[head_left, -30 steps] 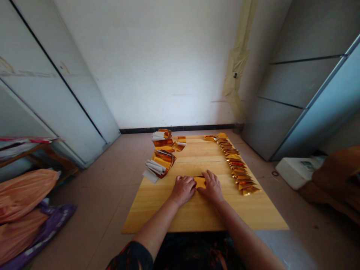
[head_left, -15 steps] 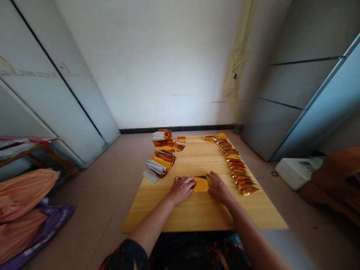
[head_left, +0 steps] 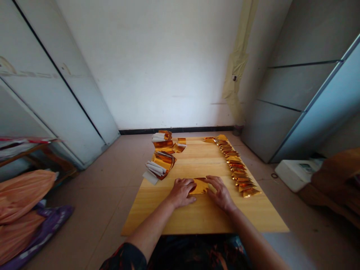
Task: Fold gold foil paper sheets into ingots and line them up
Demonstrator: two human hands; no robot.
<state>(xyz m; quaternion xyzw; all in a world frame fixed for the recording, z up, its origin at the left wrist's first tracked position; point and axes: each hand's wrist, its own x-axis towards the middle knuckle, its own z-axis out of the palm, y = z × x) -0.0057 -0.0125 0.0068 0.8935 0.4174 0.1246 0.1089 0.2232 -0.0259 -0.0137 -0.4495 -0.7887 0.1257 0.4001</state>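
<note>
A sheet of gold foil paper (head_left: 201, 186) lies in front of me on the wooden board (head_left: 197, 217), its surface slightly bent. Over its left end, my left hand (head_left: 182, 192) curls its fingers and holds it down, thumb stretched out on the wood. My right hand (head_left: 221, 193) is at the paper's right end, fingers and thumb spread, with the fingertips at the edge. Part of the sheet is hidden under both hands. To the right runs a row of folded gold paper pieces (head_left: 237, 165), overlapping one another.
Stacks of gold paper with white backing (head_left: 161, 165) lie at the board's left edge, with more folded paper (head_left: 163, 145) behind. A white box (head_left: 294, 174) stands on the floor at right, near a grey cabinet (head_left: 292, 82). Orange and purple bags (head_left: 25, 213) lie at left.
My right hand has opened wider, its thumb now apart from the fingers. My left thumb has moved out toward me. The gold paper looks more bent than before.
</note>
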